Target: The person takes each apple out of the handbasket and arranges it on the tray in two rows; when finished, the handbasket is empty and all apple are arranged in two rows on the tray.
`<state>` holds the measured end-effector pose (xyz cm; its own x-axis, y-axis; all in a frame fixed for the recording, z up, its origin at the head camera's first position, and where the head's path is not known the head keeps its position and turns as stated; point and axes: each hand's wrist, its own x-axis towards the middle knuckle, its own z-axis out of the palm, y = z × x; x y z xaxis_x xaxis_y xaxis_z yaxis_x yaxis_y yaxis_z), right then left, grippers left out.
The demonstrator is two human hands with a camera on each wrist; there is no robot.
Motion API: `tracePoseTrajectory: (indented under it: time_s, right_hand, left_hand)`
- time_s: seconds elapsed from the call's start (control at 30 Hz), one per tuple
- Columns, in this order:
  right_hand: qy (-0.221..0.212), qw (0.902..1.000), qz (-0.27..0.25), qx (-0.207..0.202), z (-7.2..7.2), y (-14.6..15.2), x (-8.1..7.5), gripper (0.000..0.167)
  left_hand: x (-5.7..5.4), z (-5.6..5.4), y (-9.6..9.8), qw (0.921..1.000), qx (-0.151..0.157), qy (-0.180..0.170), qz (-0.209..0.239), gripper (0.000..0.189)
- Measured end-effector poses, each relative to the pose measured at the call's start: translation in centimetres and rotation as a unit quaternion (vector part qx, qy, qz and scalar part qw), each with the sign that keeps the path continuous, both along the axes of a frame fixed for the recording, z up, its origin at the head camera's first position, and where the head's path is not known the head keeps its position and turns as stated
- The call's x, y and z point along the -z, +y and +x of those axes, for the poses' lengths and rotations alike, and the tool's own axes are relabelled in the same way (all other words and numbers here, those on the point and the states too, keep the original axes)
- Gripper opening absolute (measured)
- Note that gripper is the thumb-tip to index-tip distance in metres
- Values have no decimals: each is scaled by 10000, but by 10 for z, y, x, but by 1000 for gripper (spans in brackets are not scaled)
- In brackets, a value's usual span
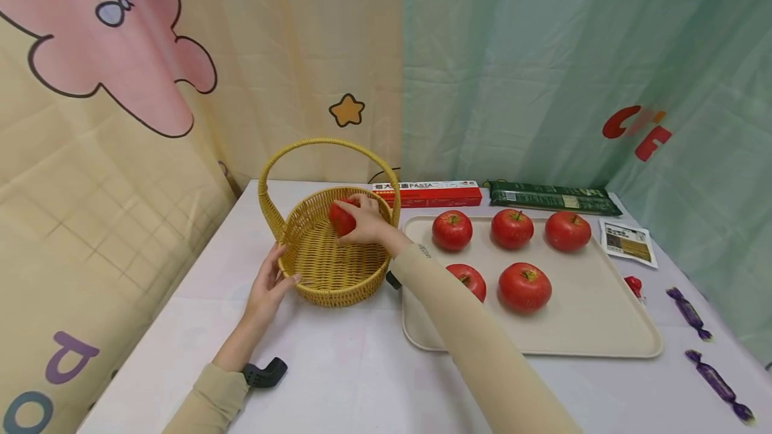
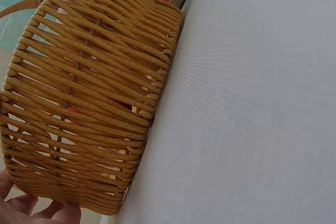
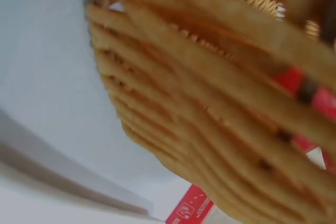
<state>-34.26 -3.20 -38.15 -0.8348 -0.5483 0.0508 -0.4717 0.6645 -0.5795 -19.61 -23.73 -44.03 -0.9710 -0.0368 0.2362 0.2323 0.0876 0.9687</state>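
A round yellow-brown wicker basket with a tall arched handle stands on the white table. My right hand reaches inside it and grips a red apple above the woven floor. At the basket's left side, my left hand holds the rim and outer wall. The left wrist view shows its fingertips against the weave. Wicker strands fill much of the right wrist view, with red showing through the gaps; the right hand is hidden there. Several more red apples sit on a beige tray to the right.
Behind the tray lie a red pasta box and a dark green packet. On its right are a small white sachet, a red wrapped candy and two purple wrapped candies. Curtains hang behind the table.
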Motion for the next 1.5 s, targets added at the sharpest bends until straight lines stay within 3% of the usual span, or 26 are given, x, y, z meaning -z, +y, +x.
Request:
tracePoseTrajectory:
  time_s: [0.27,0.43,0.57,0.67,0.8,1.0,1.13,1.27,1.4,1.5]
  right_hand:
    - [-23,10000,9,-87,3,-2,3,68]
    - [384,9993,34,-2,6,-5,3,58]
    - [708,9969,256,224,8,-5,3,61]
    - [654,9963,500,235,12,-5,2,68]
    - [374,9959,825,-44,23,-4,-4,67]
    - [180,9908,1057,-820,48,3,-19,53]
    - [257,9921,712,-997,66,19,-31,50]
    - [92,9953,-158,-954,81,49,-48,47]
    - [-337,9910,-1088,-707,94,92,-67,47]
    - [-574,9869,-1453,-395,101,131,-78,49]
  left_hand:
    - [-1,1,0,10000,-8,-19,73,64]
    - [0,0,1,9999,-25,-86,47,65]
    - [0,0,1,9999,-34,-117,60,65]
    - [0,1,2,9999,-23,-125,86,65]
    - [1,3,0,9999,-19,-155,68,65]
    - [1,4,-1,9997,-71,-231,62,64]
    - [1,5,-1,9995,-85,-299,53,64]
    - [0,4,-1,9996,-70,-288,-17,65]
    - [-2,4,0,9997,-51,-246,-72,65]
    - [-3,3,1,9998,-39,-202,-48,65]
